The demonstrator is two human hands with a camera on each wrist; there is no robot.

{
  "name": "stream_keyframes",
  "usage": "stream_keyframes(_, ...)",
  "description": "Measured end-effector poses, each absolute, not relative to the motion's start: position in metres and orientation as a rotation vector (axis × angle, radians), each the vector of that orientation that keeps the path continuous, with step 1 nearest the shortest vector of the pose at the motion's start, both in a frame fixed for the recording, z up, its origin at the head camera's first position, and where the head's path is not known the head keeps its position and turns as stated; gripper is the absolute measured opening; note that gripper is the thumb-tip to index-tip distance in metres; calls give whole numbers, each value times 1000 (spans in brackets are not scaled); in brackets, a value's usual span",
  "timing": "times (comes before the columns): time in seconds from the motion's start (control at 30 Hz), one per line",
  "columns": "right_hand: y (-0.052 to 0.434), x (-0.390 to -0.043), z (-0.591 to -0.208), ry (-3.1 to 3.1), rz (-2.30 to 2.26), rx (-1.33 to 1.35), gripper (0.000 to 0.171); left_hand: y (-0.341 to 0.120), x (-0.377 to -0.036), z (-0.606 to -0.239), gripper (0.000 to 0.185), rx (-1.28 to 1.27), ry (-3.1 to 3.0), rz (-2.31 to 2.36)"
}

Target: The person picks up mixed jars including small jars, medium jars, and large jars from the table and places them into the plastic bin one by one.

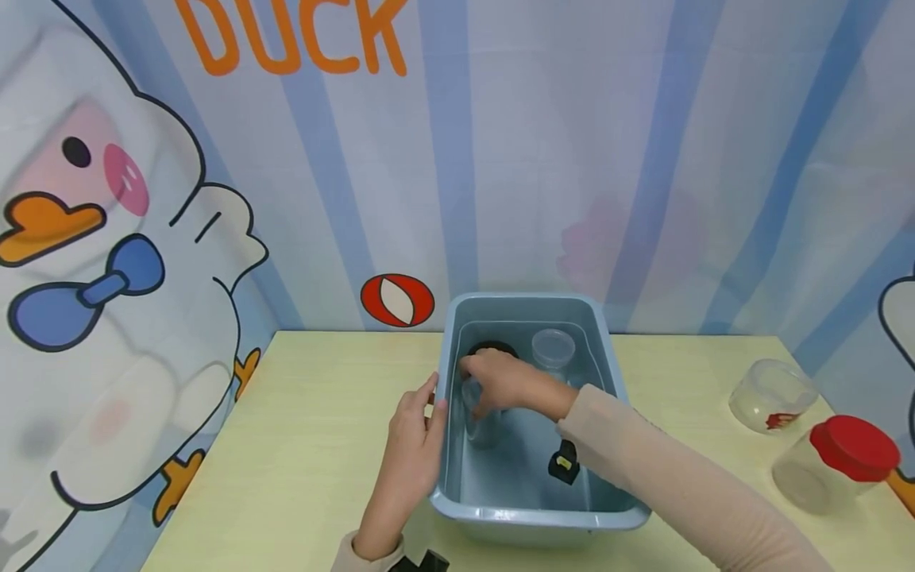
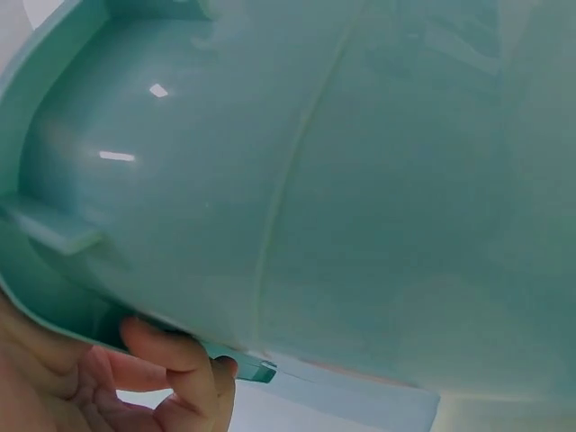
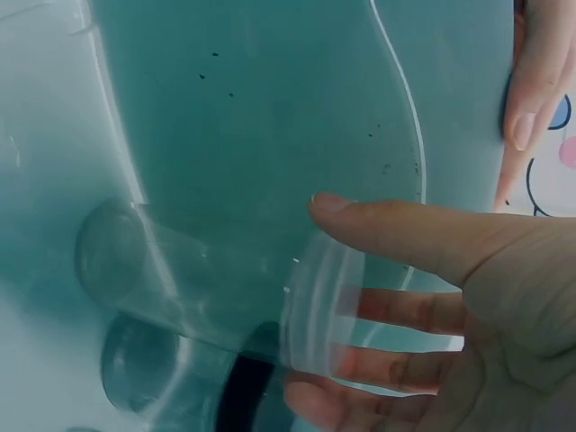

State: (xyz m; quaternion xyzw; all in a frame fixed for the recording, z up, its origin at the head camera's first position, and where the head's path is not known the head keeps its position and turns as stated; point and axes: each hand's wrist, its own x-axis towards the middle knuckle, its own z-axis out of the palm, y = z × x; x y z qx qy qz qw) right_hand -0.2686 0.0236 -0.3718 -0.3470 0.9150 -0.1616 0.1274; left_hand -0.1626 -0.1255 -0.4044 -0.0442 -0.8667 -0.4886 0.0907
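A blue-grey plastic bin [image 1: 532, 518] stands on the table. My left hand [image 1: 415, 445] holds its left rim; the left wrist view shows curled fingers [image 2: 184, 369] at the rim's edge. My right hand [image 1: 503, 380] reaches down inside, at the bin's left side. There its thumb and fingers span the translucent lid [image 3: 319, 306] of a clear jar [image 3: 180, 270]. Beside that jar is a second clear container [image 3: 148, 364] with a black lid or band [image 3: 245, 391]. Another clear jar [image 1: 554, 349] stands at the back of the bin.
On the table [image 1: 300, 445] to the right are an open clear jar [image 1: 768, 397] and a tilted clear jar with a red lid [image 1: 858, 449]. A printed cloth backdrop [image 1: 529, 159] hangs close behind the bin. Black wrist cameras [image 1: 565, 463] are strapped to the arms.
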Motion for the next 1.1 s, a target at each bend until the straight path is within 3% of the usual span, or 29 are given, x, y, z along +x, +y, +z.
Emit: stream_keyframes(1.1,61,-272,-302,2618,-465,-837,64,-120,-163,-404,49,-62,-2583,-1454)
